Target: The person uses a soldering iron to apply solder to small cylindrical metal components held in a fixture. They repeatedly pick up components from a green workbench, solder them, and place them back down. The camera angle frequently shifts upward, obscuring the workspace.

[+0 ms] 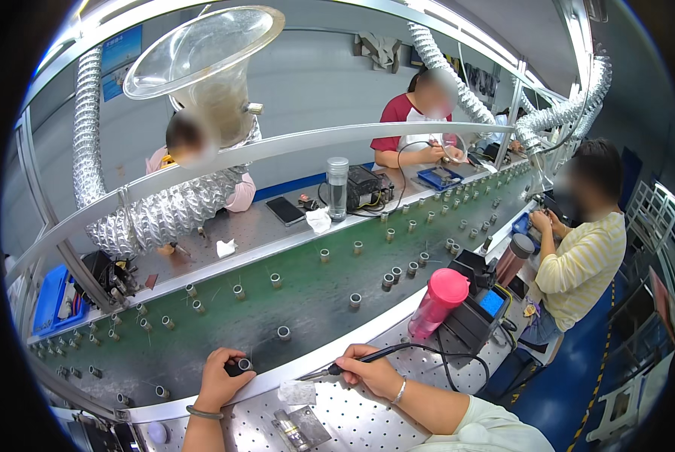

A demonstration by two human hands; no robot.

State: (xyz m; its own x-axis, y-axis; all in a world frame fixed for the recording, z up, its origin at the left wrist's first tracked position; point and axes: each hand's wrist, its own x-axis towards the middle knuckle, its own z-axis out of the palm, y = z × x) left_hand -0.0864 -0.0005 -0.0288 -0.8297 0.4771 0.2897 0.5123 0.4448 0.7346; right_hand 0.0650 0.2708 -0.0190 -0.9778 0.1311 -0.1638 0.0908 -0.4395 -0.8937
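Head view, looking down over a long assembly bench. Left hand rests at the near edge of the green conveyor belt, fingers curled and pinched around a small dark cylindrical part with a metal end, held just above the belt's pale front rail. Right hand is closed in a pen grip around the dark handle of a soldering iron; the iron's thin metal tip points left toward the held part and stops short of it, over the perforated metal worktop. A black cable runs from the iron's handle to the right, looping toward a dark soldering station with a blue display. A bracelet circles each wrist.

On the worktop between the forearms lie a crumpled clear plastic wrapper and a small metal fixture. A pink bottle stands just left of the station.

Small metal cylinders stand in scattered rows along the belt, well apart from one another. Beyond the belt, two people sit at the far bench, where a phone and a clear tumbler are set down; a third person in a striped yellow top works at the right. Ribbed silver extraction ducts and a clear funnel hood hang overhead.
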